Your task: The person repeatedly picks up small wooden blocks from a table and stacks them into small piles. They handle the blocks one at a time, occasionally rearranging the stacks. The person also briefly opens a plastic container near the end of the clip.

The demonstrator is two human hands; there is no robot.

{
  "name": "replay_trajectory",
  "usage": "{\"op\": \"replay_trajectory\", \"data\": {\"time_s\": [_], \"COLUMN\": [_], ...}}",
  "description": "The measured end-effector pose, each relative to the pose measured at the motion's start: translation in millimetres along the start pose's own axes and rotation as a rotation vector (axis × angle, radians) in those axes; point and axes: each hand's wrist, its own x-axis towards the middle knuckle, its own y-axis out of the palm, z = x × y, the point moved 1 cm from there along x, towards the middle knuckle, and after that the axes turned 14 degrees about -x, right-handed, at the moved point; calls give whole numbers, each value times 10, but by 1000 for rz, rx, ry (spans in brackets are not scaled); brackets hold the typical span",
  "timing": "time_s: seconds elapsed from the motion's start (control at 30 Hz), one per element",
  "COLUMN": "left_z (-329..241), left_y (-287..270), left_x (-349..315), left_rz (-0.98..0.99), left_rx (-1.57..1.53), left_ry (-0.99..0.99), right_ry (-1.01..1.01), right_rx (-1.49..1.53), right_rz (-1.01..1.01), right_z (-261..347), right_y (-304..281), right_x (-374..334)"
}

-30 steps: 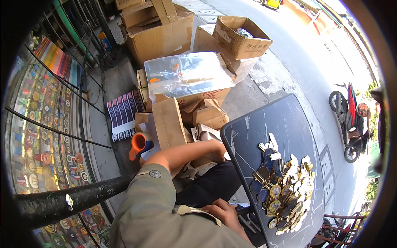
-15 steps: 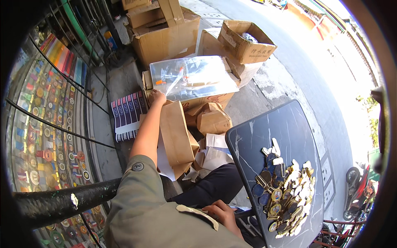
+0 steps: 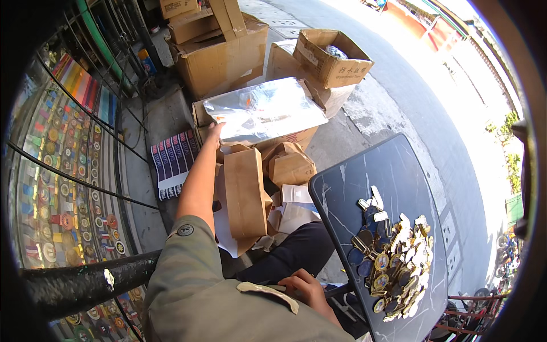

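Observation:
My left hand (image 3: 215, 135) reaches forward to the near left corner of a shiny clear plastic sheet (image 3: 265, 111). Its fingers are closed on the plastic's edge. The sheet lies over a cardboard box (image 3: 299, 137), with small orange spots showing through. Below my left forearm stands a brown paper bag (image 3: 245, 191), beside a crumpled brown paper bag (image 3: 292, 165). Close to my body, my right hand (image 3: 306, 289) rests by my lap with curled fingers; whatever they may hold is hidden. Right of it, a heap of gold and dark blue medals (image 3: 393, 262) covers part of a black marbled table (image 3: 364, 176).
Cardboard boxes (image 3: 222, 62) are stacked at the back, with an open box (image 3: 335, 60) on another to their right. A printed striped sheet (image 3: 174, 159) lies left of my forearm. A display of medals (image 3: 62, 188) and a black pipe (image 3: 85, 279) border the left.
The plastic sheet has shifted and glares more, its near edge now lower over the box. My left hand stays at its corner. The view has turned slightly; my right hand stays by my lap.

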Motion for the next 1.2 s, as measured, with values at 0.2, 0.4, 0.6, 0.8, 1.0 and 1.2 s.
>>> {"op": "replay_trajectory", "data": {"time_s": [0.2, 0.4, 0.6, 0.8, 1.0, 1.2], "left_z": [-307, -949, -2103, -1606, -225, 567], "left_y": [395, 1424, 2470, 1896, 1092, 1132], "left_x": [-75, -142, -949, -1948, -1912, -1876], "left_rz": [246, 260, 435, 184, -470, -371], "left_rx": [-307, -38, -423, -612, -372, -635], "left_ry": [-594, -105, 483, 1095, 468, -45], "right_ry": [11, -23, -52, 15, -31, -32], "right_rx": [-44, -64, -149, 1, 35, -9], "right_rz": [-45, -131, -149, -78, 31, -4], "right_z": [-30, -32, -28, -80, -35, -12], "right_y": [-12, 2, -17, -59, -34, -4], "right_x": [-7, 9, -11, -49, -79, -193]}}
